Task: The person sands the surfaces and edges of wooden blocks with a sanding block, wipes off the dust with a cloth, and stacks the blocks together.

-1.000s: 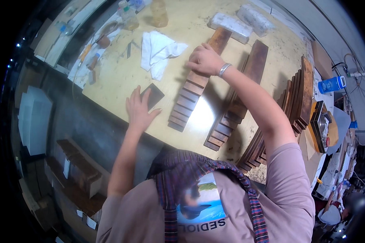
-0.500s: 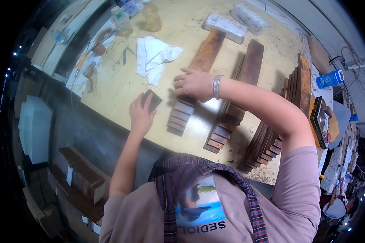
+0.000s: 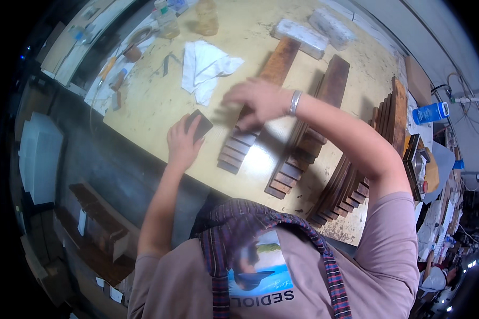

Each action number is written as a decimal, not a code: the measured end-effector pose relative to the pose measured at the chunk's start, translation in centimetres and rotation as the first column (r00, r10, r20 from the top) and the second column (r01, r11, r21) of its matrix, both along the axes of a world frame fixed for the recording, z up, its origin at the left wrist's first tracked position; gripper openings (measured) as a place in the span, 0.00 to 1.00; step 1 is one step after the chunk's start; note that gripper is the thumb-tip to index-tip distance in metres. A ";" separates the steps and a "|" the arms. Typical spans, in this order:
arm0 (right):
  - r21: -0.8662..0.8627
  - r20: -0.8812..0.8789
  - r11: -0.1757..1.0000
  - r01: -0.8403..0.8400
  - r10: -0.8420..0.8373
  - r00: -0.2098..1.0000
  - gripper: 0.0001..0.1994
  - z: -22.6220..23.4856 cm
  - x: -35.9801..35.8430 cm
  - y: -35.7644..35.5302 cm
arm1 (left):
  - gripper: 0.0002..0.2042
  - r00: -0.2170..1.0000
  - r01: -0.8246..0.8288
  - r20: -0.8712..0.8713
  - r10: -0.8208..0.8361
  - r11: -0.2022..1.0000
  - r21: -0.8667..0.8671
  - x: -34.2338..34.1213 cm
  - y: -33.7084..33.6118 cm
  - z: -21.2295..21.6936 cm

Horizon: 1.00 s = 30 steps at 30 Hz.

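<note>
At the table's near left part, my left hand (image 3: pixel 181 142) grips a dark flat rectangular block (image 3: pixel 199 126), with its fingers over the top. The block's exact kind does not show. My right hand (image 3: pixel 261 102), smeared by motion, hovers over the leftmost stepped stack of brown wooden boards (image 3: pixel 234 150), its fingers spread and nothing seen in them. Part of that stack is hidden beneath the hand. To its right lies a second stepped stack of boards (image 3: pixel 332 82), and a third, larger stack (image 3: pixel 396 114) runs along the right side under my right forearm.
A crumpled white cloth (image 3: pixel 206 69) lies beyond my left hand. Bottles (image 3: pixel 206 21) stand at the far left. Two wrapped bricklike blocks (image 3: pixel 302 37) sit at the back. A blue container (image 3: pixel 431 113) is at the right edge. Boxes and boards (image 3: pixel 98 228) fill the lower left.
My right hand has lifted off the leftmost stack and shifted slightly right, its fingers spreading. My left hand keeps the dark block in nearly the same place.
</note>
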State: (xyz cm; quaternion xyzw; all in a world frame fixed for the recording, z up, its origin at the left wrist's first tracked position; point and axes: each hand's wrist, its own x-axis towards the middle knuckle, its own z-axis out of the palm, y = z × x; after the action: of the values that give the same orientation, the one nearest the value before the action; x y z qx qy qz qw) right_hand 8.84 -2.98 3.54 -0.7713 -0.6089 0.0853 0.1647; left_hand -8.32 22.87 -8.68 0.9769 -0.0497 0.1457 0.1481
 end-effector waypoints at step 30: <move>-0.049 0.251 0.897 0.440 -0.415 0.874 0.27 -2.8 4.6 0.0 | 0.28 0.845 0.533 0.141 -0.515 0.831 -0.158 -3.3 -8.1 7.5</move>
State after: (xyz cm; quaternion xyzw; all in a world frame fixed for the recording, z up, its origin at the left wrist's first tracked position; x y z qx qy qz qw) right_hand 13.48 -3.00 0.74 -0.8989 -0.4329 -0.0130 0.0660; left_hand -11.61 14.81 -1.17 0.8990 -0.3082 0.1487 0.2732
